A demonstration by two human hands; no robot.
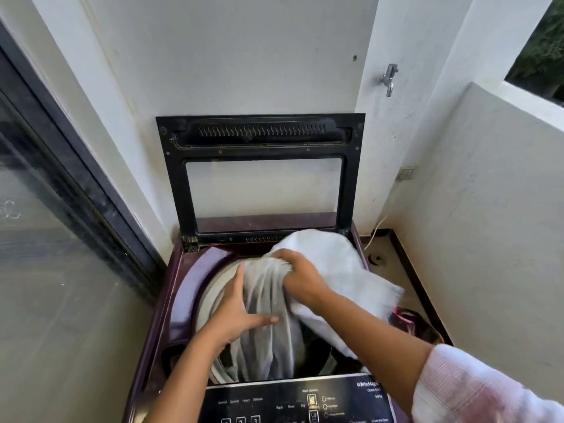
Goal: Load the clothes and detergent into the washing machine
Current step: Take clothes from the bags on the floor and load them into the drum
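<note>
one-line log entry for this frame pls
step: loading clothes | left hand: pressing white cloth into tub | right hand: gripping it | lid: open

The white cloth [332,264] bulked over most of the drum mouth [207,296] and spilled past the right edge of the washing machine [178,303], leaving only a bare crescent along the left rim, while the upright lid [175,178] walled off the back and the control panel [274,403] bounded the front.

- Bright daylight from the opening [540,56] upper right; walls [244,56] evenly lit
- Soft dark shadow inside the drum [317,352]
- Hazy reflections on the glass door [45,239], left
- Wide-angle bending at edges; sleeve [476,389] slightly blurred
</note>
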